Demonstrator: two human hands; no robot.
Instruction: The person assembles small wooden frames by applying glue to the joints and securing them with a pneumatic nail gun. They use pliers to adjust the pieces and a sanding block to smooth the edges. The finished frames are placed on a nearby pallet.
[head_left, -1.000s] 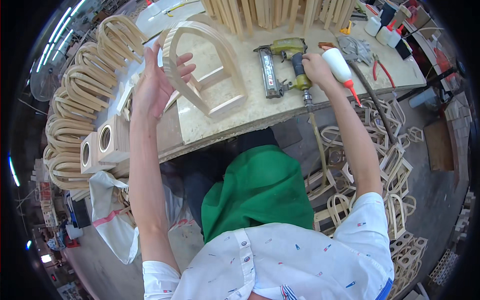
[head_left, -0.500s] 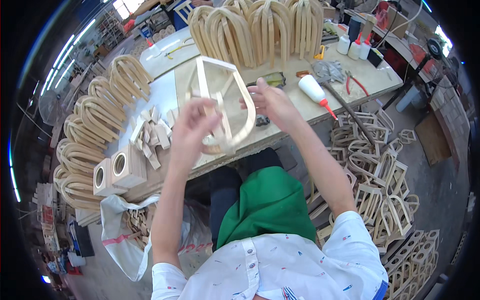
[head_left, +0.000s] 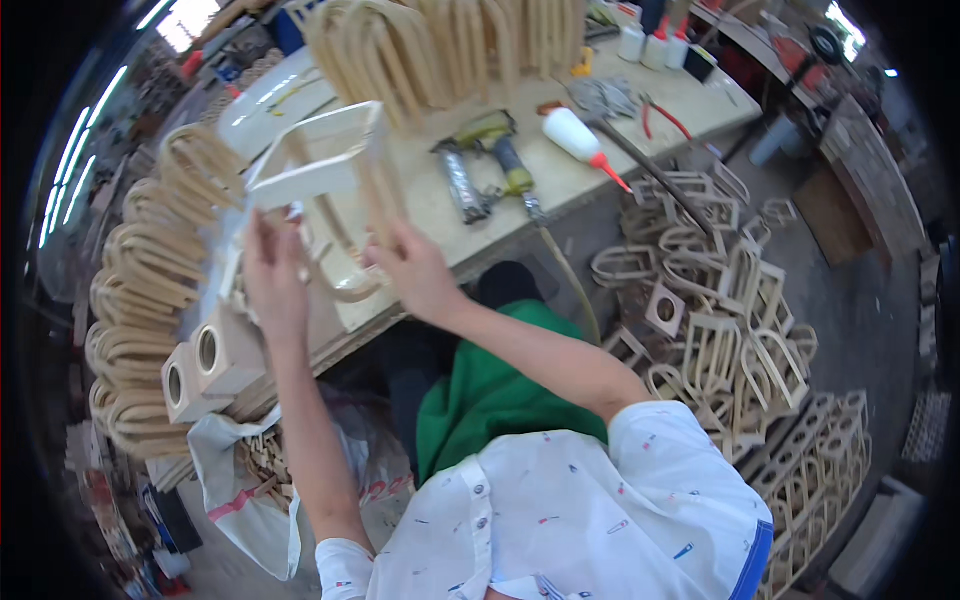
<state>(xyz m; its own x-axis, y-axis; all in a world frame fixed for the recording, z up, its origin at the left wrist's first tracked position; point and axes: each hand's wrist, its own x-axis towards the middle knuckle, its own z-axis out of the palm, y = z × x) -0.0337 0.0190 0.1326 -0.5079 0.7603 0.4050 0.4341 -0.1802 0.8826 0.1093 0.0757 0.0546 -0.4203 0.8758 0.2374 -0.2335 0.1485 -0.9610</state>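
Note:
A pale wooden frame [head_left: 315,170], with a square top and curved U-shaped legs below, is held up over the front of the workbench [head_left: 420,205]. My right hand [head_left: 415,268] is closed round one of its legs on the right side. At the frame's left side, my left hand [head_left: 277,275] has its fingers curled against it, smeared by motion. A small white spot shows by those fingertips, too blurred to name. Behind my right hand, a green and black nail gun [head_left: 490,160] with a hose lies on the bench.
A white glue bottle [head_left: 572,135] with red nozzle lies beside a dark bar [head_left: 660,180] and red pliers [head_left: 660,118]. Bent wood arches [head_left: 410,60] stand behind; more arches [head_left: 155,265] line the left. Wooden blocks [head_left: 225,345] sit front left. Frames [head_left: 720,300] pile up on the right.
Both hands have moved left with the wooden frame, which has turned so its square top faces up. My right hand has closed on a leg. The nail gun is now uncovered.

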